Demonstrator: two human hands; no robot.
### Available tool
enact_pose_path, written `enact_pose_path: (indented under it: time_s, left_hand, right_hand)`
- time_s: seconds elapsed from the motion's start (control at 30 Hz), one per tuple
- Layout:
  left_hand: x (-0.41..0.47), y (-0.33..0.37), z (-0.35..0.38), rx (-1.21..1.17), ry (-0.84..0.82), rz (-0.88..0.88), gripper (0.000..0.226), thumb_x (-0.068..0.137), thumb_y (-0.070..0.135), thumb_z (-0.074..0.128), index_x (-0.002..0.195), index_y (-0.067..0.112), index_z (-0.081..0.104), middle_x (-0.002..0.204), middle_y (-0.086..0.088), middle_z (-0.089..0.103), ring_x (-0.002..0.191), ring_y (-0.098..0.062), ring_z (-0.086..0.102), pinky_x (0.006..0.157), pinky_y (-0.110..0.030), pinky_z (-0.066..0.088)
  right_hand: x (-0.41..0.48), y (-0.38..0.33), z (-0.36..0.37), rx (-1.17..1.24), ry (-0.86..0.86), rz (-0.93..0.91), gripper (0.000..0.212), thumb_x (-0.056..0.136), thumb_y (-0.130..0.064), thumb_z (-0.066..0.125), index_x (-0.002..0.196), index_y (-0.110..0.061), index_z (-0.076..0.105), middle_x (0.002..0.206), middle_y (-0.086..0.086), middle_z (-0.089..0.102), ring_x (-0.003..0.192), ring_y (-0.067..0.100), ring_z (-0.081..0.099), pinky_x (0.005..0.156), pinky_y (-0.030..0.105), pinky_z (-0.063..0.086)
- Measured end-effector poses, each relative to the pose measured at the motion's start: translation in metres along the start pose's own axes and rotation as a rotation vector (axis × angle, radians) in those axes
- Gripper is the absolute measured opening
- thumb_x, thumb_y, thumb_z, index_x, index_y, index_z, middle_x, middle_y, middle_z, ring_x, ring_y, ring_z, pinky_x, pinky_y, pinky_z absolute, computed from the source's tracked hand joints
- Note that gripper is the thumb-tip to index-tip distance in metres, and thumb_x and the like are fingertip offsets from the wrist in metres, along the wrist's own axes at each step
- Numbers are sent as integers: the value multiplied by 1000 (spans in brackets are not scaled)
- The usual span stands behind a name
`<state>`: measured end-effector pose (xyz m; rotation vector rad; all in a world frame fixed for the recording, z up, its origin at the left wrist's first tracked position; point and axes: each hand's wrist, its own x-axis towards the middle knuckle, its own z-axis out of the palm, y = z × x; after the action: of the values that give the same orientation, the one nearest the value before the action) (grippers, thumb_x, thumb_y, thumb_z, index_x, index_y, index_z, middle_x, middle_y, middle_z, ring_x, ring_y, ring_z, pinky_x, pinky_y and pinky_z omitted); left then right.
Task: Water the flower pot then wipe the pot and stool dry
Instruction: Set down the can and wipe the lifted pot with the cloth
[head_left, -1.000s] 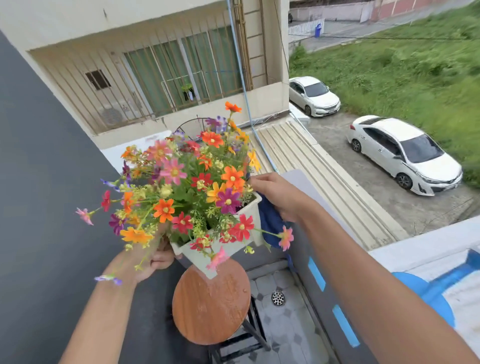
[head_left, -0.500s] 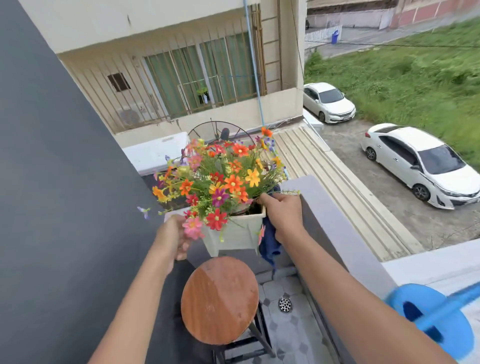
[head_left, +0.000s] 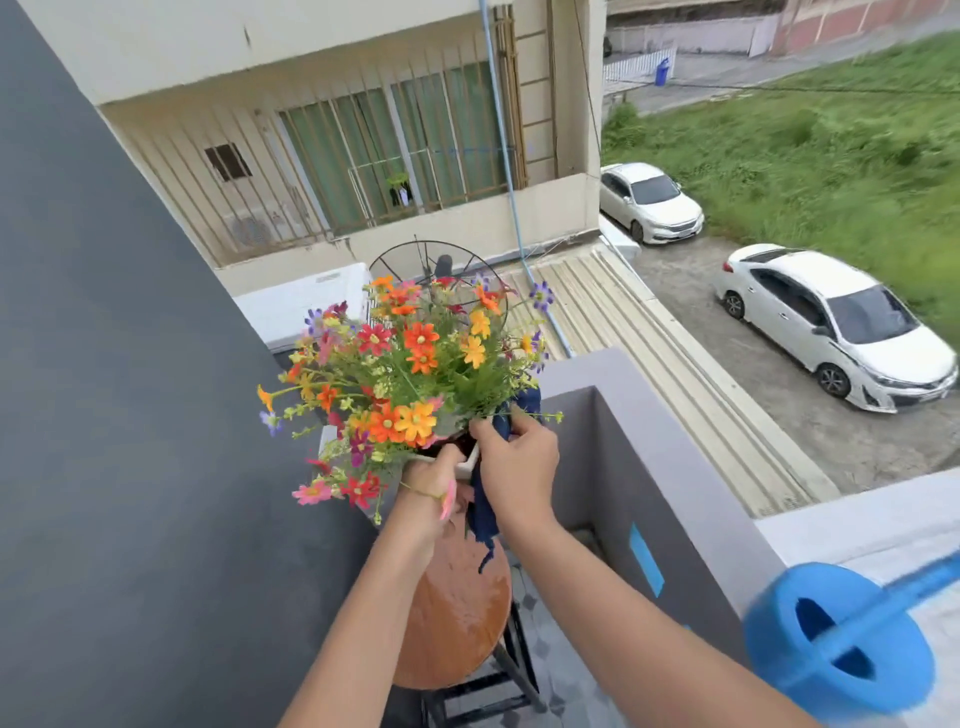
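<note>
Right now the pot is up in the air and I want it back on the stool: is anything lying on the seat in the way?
Nothing visible lies on the stool. The pot is held above it by both hands, and the cloth dangles over the seat from the right hand.

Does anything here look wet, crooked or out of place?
Yes: the flower pot is off the stool, held up by both hands, and the wooden seat shows wet patches. The blue watering can sits on the ledge.
</note>
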<state>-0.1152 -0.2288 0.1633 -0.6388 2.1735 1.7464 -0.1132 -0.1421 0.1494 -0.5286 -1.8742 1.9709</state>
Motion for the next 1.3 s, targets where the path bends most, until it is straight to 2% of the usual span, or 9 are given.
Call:
enact_pose_path:
  time_s: [0.17,0.23,0.37,0.57,0.77,0.9,1.03,1.17,1.3]
  left_hand:
    - [-2,5,-22,-70,-109,11,31,94,28,42,74,7,53,50,-4,55,37,-10,33,36,-15,19]
    - [-4,3,-29,-145,-190,10,30,95,27,44,74,7,52,51,-4,55,39,-10,32,34,-17,19]
    - [-10,0,-37,-295,-246,3,20,92,17,48,75,8,50,52,-4,51,38,-10,32,33,-18,23]
    - [-5,3,-42,-422,-200,9,13,89,17,50,78,12,47,53,-1,47,37,-8,30,35,-20,18]
    - [-1,2,-36,-466,-160,22,21,90,20,49,71,12,46,56,-2,50,36,-8,29,35,-20,17]
    - [-8,3,-27,-352,-128,70,27,94,19,44,68,11,47,55,-3,47,33,-7,30,34,-19,18]
    - [-19,-5,-22,-164,-95,171,30,96,20,39,67,12,42,49,-2,43,40,-17,33,43,-26,21]
    - [-22,-5,-28,-126,-102,156,24,94,18,45,73,8,48,50,-1,49,32,-7,28,35,-18,18]
    - [-22,-5,-32,-197,-165,132,24,94,21,48,74,8,49,50,-2,51,36,-7,28,36,-20,16]
  right_hand:
    - [4,-1,0,-49,-101,-156,11,95,-12,54,85,-10,59,81,2,53,73,10,45,66,19,37]
    - [21,-2,-6,-100,-80,-238,14,97,-9,51,103,-8,63,88,1,52,83,9,46,77,23,40]
    - [60,8,-17,-283,-102,-295,21,99,-18,44,109,-7,60,97,7,51,91,23,52,78,32,39]
    - [45,31,-23,-353,-129,-230,13,100,-9,46,102,-11,59,103,14,54,83,17,44,72,24,30]
    - [1,29,-14,-270,-206,-300,16,98,-4,48,101,-5,63,88,3,55,76,4,45,69,9,32]
    - [-6,5,-10,-97,-219,-191,24,98,-8,51,75,-7,54,68,-2,48,62,10,41,59,27,31]
    - [7,-21,-4,107,-217,-65,36,99,-8,50,66,-22,44,61,-12,41,54,0,37,54,18,29]
    - [39,-24,-11,29,-114,-128,29,99,-10,49,71,-9,48,60,-3,39,55,10,30,54,30,28]
    - [65,-15,-14,-32,-90,-104,32,98,-14,48,67,-15,43,58,-3,38,56,14,31,57,32,27]
